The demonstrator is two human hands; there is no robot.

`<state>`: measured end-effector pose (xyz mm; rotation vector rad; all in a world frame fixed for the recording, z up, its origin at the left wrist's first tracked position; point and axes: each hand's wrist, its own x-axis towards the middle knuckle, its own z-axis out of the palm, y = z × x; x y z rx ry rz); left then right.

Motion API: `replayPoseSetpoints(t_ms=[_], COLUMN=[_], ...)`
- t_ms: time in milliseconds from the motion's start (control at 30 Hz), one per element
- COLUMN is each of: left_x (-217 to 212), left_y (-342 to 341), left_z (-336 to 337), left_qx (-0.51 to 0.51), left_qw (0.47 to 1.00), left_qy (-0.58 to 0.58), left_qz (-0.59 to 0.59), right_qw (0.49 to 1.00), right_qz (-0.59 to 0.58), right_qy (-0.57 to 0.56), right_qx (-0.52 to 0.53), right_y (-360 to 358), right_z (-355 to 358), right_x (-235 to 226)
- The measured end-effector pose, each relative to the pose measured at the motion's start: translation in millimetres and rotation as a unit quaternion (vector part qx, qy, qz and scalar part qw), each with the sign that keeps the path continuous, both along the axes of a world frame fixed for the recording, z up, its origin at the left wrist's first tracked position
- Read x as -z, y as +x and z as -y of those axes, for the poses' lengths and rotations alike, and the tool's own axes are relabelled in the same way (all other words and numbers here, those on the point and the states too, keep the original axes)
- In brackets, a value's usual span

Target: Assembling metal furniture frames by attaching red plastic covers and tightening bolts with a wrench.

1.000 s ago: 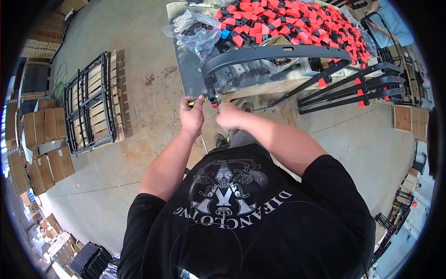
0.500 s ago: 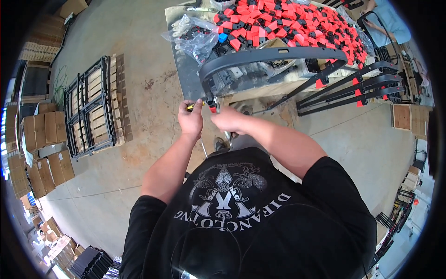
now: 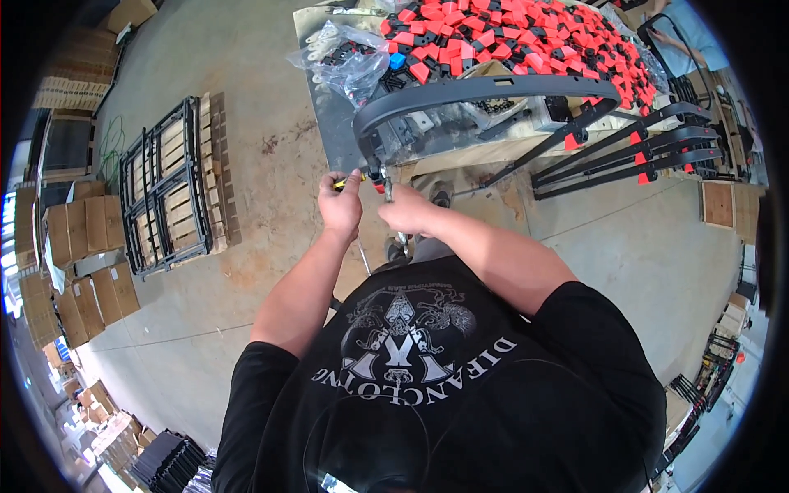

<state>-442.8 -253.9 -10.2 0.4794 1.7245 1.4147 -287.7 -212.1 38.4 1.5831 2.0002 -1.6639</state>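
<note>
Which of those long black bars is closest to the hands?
The big arched bar: its left end sits between the left hand and right hand. The other bars are farther right.

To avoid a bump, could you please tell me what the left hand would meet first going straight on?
The left hand would probably meet the black curved frame first, though depth is unclear.

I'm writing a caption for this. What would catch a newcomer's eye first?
The heap of red and black pieces stands out first, spread across the table at the top. In front of it arches a black curved bar; near the bar's left end, the left hand grips a yellow-and-black object.
</note>
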Motion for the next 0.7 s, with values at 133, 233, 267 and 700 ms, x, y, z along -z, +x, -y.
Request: replayPoseSetpoints(t_ms=[133,233,267,700], left_x=[0.1,4.8,3.9,-7.4], left_y=[1.6,0.5,0.1,-6.1], left_z=[6.1,4.5,4.7,2.8], left_qx=[0.001,-0.011,-0.016,-0.012], left_qw=[0.999,1.0,1.0,0.998], left_qy=[-0.036,-0.017,-0.008,-0.046], left_qz=[0.015,-0.012,-0.02,0.03], right_qw=[0.994,0.995,0.998,0.998], right_qz=[0.072,0.051,0.027,0.037], right_qy=[0.041,0.004,0.004,0.003], right_qx=[-0.078,-0.082,-0.049,-0.06], right_y=[-6.1,-4.9,-4.2,-3.4], right_z=[-4.6,-4.5,0.5,-12.1], right_x=[7.5,5.6,4.6,3.0])
